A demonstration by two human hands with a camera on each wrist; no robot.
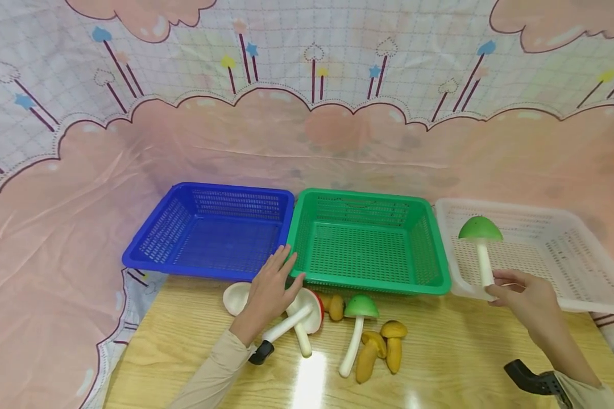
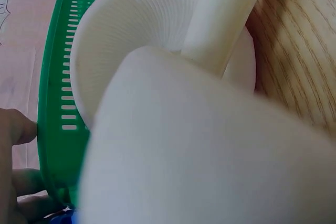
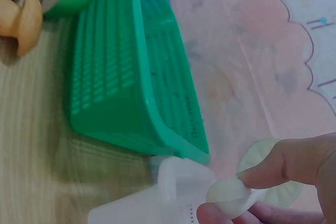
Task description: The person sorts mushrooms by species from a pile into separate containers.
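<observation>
My right hand (image 1: pixel 511 287) pinches the white stem of a green-capped toy mushroom (image 1: pixel 481 230) and holds it upright over the near edge of the white basket (image 1: pixel 568 250). In the right wrist view the fingertips (image 3: pixel 273 174) press on the stem's end (image 3: pixel 228 195). My left hand (image 1: pixel 273 281) lies with straight fingers over a red-capped mushroom (image 1: pixel 309 312), its fingertips at the rims of the blue basket (image 1: pixel 210 227) and the green basket (image 1: pixel 368 241). The left wrist view is filled by a white stem (image 2: pixel 210 145) and the mushroom's white gills (image 2: pixel 136 30).
Loose on the wooden table (image 1: pixel 440 352) lie a white cap (image 1: pixel 234 296), another green mushroom (image 1: pixel 357 326) and several yellow-brown mushrooms (image 1: pixel 381 349). A pink patterned sheet (image 1: pixel 307 113) hangs behind the three side-by-side baskets and along the left.
</observation>
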